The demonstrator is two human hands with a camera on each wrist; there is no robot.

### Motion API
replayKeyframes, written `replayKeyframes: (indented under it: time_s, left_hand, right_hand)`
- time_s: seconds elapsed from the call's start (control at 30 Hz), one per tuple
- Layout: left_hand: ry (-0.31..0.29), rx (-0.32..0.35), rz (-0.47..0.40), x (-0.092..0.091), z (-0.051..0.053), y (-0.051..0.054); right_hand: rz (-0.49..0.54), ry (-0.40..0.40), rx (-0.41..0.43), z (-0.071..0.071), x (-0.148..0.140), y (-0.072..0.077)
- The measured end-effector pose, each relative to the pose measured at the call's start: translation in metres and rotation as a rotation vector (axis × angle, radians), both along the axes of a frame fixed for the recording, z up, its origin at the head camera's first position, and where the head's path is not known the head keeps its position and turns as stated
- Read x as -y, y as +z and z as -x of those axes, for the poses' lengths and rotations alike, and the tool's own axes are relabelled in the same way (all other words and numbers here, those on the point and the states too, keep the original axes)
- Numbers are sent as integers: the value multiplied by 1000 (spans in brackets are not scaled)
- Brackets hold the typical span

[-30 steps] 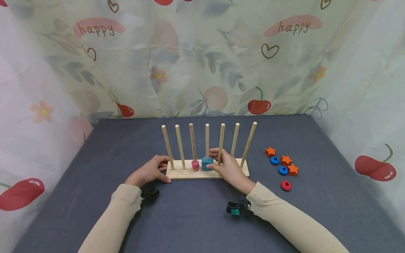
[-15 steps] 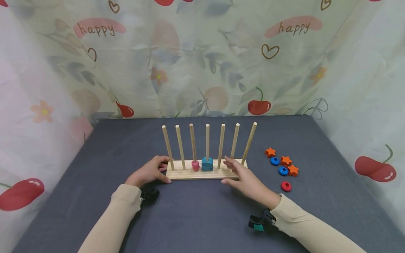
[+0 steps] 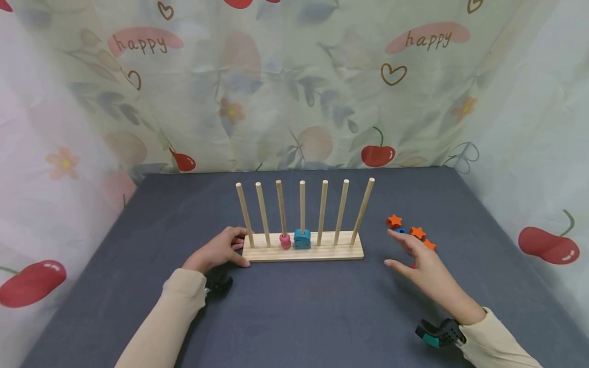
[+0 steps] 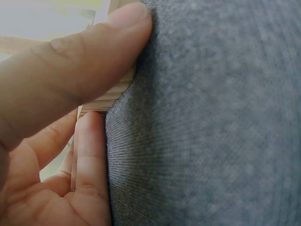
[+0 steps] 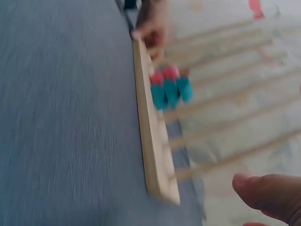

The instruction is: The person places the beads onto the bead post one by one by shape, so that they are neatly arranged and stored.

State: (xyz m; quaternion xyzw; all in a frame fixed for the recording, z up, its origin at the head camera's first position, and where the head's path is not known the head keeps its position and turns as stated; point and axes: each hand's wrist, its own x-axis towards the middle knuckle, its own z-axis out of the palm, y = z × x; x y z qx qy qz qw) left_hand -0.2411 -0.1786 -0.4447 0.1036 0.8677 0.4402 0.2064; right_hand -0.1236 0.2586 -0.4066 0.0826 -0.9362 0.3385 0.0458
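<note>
A wooden peg board (image 3: 331,252) with a row of several upright pegs stands mid-table. Stacked pink beads (image 3: 285,241) sit on its third peg from the left, and teal blocks (image 3: 302,239) on the middle one. My left hand (image 3: 218,250) holds the board's left end, thumb at the front corner and fingers behind; its thumb (image 4: 80,66) lies along the wood in the left wrist view. My right hand (image 3: 428,268) is in the air right of the board, holding nothing, thumb and fingers apart. Beside its fingertips are orange star beads (image 3: 394,221) and a partly hidden blue ring bead (image 3: 401,231).
Grey cloth covers the table (image 3: 294,317). A patterned curtain (image 3: 276,102) hangs behind it and on both sides. My right hand covers part of the loose pieces; only a bit of red shows under it. The right wrist view is motion-blurred.
My right hand has left the teal blocks on the middle peg and moved right, over to the loose pieces. The left hand has stayed at the board's left end.
</note>
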Motion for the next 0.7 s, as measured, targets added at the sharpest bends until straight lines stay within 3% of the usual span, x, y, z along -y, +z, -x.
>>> replayKeyframes:
  time_s: [0.3,0.5,0.7]
  left_hand:
    - [6,5,-2,0,0,0]
    - [12,9,-3,0,-1,0]
    - [11,11,-1,0,0,0]
  right_hand:
    - [-82,-99,70,-6,-37,-17]
    - [-130,-134,155,-7,-46,-26]
    - [-112,-161,204,-8,-50,-31]
